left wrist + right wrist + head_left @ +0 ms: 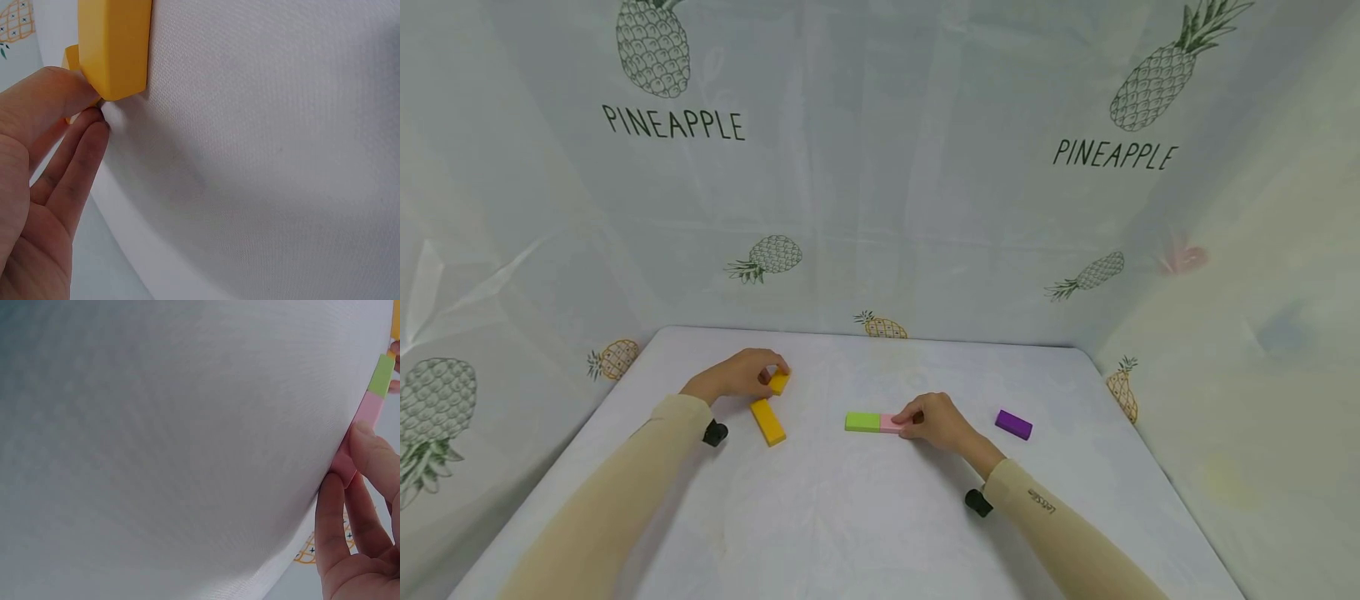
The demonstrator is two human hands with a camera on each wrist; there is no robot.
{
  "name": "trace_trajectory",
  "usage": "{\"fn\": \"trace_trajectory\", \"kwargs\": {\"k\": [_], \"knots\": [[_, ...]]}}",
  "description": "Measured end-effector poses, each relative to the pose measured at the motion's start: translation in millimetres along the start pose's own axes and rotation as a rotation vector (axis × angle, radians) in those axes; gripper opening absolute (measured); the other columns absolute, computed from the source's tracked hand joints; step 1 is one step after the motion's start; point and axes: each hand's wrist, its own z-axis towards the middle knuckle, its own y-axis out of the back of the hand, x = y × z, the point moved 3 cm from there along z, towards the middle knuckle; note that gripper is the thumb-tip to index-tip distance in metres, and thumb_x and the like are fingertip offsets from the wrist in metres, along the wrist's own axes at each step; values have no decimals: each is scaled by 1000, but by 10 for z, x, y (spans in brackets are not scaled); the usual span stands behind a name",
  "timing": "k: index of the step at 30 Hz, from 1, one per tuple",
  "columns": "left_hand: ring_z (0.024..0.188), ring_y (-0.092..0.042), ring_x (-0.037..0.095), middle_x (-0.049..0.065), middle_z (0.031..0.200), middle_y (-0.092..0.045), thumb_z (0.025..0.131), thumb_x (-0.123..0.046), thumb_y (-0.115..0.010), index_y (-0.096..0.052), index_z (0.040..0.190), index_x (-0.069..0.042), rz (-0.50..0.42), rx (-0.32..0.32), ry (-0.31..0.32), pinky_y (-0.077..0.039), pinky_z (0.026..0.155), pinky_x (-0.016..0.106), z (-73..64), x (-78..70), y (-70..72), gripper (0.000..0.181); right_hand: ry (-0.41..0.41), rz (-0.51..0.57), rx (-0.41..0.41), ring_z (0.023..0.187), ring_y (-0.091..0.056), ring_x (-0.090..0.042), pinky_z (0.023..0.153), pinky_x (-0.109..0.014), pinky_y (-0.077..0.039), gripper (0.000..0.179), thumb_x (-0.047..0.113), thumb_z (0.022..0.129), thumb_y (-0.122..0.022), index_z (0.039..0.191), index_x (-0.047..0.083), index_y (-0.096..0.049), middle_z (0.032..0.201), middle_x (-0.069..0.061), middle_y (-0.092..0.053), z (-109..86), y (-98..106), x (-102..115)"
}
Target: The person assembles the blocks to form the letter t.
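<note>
At the left of the table in the head view, my left hand (745, 374) grips a yellow block (779, 382) between thumb and fingers. A second yellow block (768, 422) lies just in front of it, slanted; in the left wrist view this nearer yellow block (115, 50) partly covers the held one. My right hand (937, 421) pinches the right end of a pink block (890, 423), thumb on one side and fingers at its end. The pink block's left end meets a light green block (862, 422), the two in one line flat on the table.
A purple block (1014, 424) lies slanted to the right of my right hand. All of this is on a white-covered table (820, 517). Behind and beside it hangs a pale sheet (880, 167) printed with pineapples. A small black device sits at each wrist.
</note>
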Motion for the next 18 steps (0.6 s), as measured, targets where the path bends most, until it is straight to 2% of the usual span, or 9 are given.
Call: {"fn": "trace_trajectory", "kwargs": {"k": [8, 13, 18], "knots": [[100, -65, 23, 12, 132, -66, 91, -4, -80, -69, 132, -6, -24, -7, -2, -60, 91, 39, -13, -26, 8, 42, 18, 15, 12, 85, -57, -14, 70, -21, -47, 18, 4, 88, -86, 106, 6, -85, 105, -5, -79, -1, -13, -10], [100, -64, 21, 8, 132, -67, 90, -9, -84, -71, 132, -9, -26, -41, 4, -59, 92, 38, 3, -40, 13, 43, 24, 13, 12, 84, -57, -15, 69, -21, -47, 18, 4, 88, -86, 107, 6, -85, 104, -5, -79, -3, -6, -11], [100, -65, 20, 6, 132, -67, 90, -18, -87, -72, 131, -13, -44, -64, 2, -59, 93, 38, 64, -126, 21, 43, 15, 6, 9, 84, -57, -14, 70, -21, -48, 18, 5, 88, -86, 106, 7, -85, 103, -3, -79, -2, -7, -16]]}}
